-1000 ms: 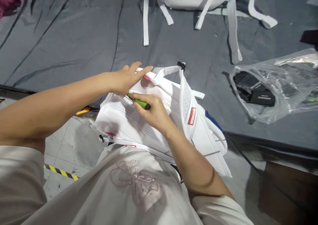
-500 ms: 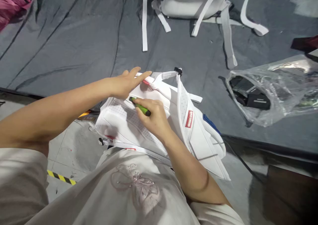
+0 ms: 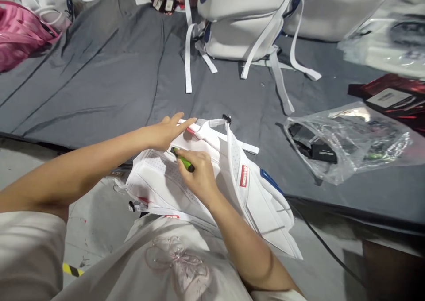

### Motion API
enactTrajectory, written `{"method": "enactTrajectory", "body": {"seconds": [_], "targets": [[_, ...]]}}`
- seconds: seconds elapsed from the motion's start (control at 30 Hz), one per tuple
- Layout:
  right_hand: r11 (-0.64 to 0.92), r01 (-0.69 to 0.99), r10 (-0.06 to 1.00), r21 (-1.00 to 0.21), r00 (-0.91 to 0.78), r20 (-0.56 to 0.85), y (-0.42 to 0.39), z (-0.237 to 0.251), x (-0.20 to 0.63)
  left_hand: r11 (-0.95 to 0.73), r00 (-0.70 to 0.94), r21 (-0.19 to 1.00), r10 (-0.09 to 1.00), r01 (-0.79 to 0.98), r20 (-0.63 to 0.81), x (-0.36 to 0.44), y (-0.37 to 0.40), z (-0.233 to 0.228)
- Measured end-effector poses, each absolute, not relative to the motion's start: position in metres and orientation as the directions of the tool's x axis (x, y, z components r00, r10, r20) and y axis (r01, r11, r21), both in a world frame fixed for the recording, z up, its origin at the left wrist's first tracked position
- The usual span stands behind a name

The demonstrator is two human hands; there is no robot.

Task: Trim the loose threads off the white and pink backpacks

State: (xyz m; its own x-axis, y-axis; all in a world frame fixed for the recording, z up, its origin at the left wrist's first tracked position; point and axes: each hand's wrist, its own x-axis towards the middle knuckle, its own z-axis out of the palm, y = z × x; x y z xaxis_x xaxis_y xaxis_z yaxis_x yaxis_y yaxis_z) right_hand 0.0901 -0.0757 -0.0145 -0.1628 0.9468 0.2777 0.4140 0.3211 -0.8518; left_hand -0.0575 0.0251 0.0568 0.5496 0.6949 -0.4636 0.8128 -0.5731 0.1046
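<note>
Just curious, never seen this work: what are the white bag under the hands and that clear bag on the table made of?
White bag: looks like smooth synthetic leather with perforated mesh panels, dotted holes visible. Clear bag: thin plastic film, glossy, crinkled, see-through.

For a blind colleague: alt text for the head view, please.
A right hand holds a green tool against a white backpack while the left hand presses its top. Behind, on grey cloth, a plastic bag.
</note>
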Motion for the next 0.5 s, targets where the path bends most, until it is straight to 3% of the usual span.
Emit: {"method": "enactTrajectory", "body": {"seconds": [0.13, 0.23, 0.37, 0.5], "targets": [[0.297, 0.337, 0.949, -0.893, -0.211, 0.236, -0.073, -0.013, 0.086, -0.571, 0.547, 0.103, 0.695, 0.814, -0.467, -0.061, 0.025, 0.056], [0.292, 0.38, 0.954, -0.878, -0.178, 0.24, -0.075, -0.006, 0.083, -0.615, 0.603, 0.121, 0.684, 0.779, -0.41, -0.069, 0.025, 0.048], [0.256, 0.413, 0.948, -0.874, -0.282, 0.145, -0.071, 0.002, 0.083, -0.634, 0.639, 0.141, 0.693, 0.761, -0.333, -0.08, 0.033, 0.032], [0.214, 0.511, 0.969, -0.833, -0.22, 0.114, -0.068, 0.004, 0.082, -0.645, 0.652, 0.137, 0.697, 0.752, -0.299, -0.084, 0.037, 0.026]]}}
